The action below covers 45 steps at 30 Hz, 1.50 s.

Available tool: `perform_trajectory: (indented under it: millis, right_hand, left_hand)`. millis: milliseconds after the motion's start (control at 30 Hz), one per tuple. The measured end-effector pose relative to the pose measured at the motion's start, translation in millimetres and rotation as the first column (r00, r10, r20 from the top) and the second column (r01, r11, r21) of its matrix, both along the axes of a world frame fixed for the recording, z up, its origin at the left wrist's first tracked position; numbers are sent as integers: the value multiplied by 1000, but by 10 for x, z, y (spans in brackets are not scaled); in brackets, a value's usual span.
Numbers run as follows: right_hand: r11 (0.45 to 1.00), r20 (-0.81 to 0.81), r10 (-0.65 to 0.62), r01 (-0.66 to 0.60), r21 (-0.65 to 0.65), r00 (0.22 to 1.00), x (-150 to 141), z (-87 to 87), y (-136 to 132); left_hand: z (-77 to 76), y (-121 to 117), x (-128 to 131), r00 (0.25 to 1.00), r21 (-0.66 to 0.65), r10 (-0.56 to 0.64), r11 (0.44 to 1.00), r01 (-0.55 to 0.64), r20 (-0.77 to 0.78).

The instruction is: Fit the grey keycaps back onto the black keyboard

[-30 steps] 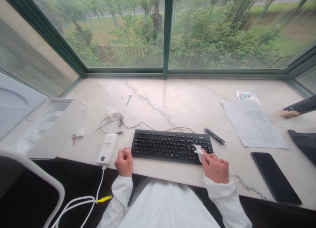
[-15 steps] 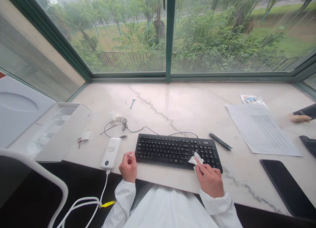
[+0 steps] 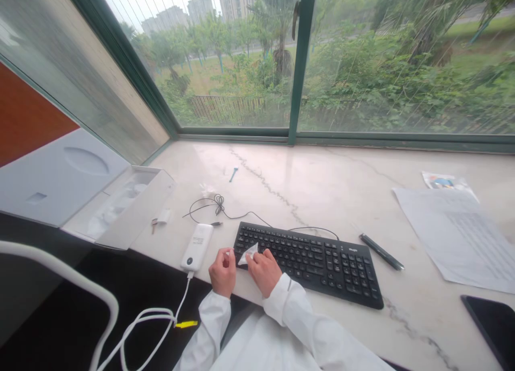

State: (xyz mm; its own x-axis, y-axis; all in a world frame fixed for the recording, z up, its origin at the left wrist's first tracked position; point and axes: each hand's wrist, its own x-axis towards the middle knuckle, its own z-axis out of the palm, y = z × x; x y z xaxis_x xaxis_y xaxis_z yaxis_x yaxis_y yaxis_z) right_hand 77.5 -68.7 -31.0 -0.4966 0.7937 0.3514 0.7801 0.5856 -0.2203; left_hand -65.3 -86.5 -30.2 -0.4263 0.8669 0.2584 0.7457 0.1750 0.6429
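A black keyboard (image 3: 309,258) lies slightly slanted on the marble-patterned table, its cable running off behind it. My left hand (image 3: 222,273) is closed, thumb and curled fingers at the keyboard's near left edge. Close beside it, my right hand (image 3: 264,271) pinches a crumpled white tissue (image 3: 248,253) and presses it over the keys at the left end. These fingers cover part of the lower left keys. Just left of my hands lies a white power bank (image 3: 197,247) with a white cable plugged into its near end.
At the left stands an open white box (image 3: 137,210) with clear plastic inside. A key with a tag (image 3: 161,218) and a small blue stick (image 3: 234,174) lie farther back. To the right are a black pen (image 3: 381,251), paper sheets (image 3: 454,231) and a black phone (image 3: 491,323).
My right hand has carried the tissue from the number pad leftward to the keyboard's left end, near my left hand. The keyboard sits more slanted in view, and the camera has turned left.
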Motion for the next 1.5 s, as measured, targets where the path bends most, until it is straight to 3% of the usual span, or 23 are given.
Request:
perform_trajectory:
  millis: [167,333,467,567,667,767,900,1067,1167,1333,1500]
  right_hand:
    - [1000,-71,-4,3,-13,997,193,-24,-86]
    - [990,-185,-142,137,-37,972,889,-112,-332]
    - [969,-99,-231,238,72,968,1600,-181,-542]
    - [912,-41,-383,384,146,923,2042,-213,-648]
    - [883,-11,-452,449,135,892,2274,-204,-690]
    - [873,47,-486,481,84,873,2314,-149,-670]
    - [801,48,-598,598,28,800,2318,-32,-548]
    - [660,-74,-749,751,2,658,2473,119,-202]
    - [637,-144,-765,771,-26,628,2568,189,108]
    - [668,-183,-740,739,-86,647,2689,279,578]
    - [606,-217,-791,782,-148,572,2824,275,667]
  left_hand:
    - [-16,-23,16,997,6,-73,997,74,-27]
    - [-36,-45,23,990,23,-129,991,131,-62]
    - [-70,-61,36,980,12,-176,984,178,-93]
    - [-99,-69,43,971,1,-206,978,207,-119]
    - [-106,-68,45,966,-1,-219,975,221,-134]
    - [-92,-63,42,968,3,-212,977,215,-132]
    - [-81,-54,33,976,3,-169,985,171,-134]
    - [-89,-39,11,975,6,-167,985,170,-145]
    - [-100,-44,3,971,15,-181,983,185,-157]
    - [-101,-45,-5,973,9,-184,982,187,-141]
    - [106,172,-105,984,-110,-110,989,95,-143]
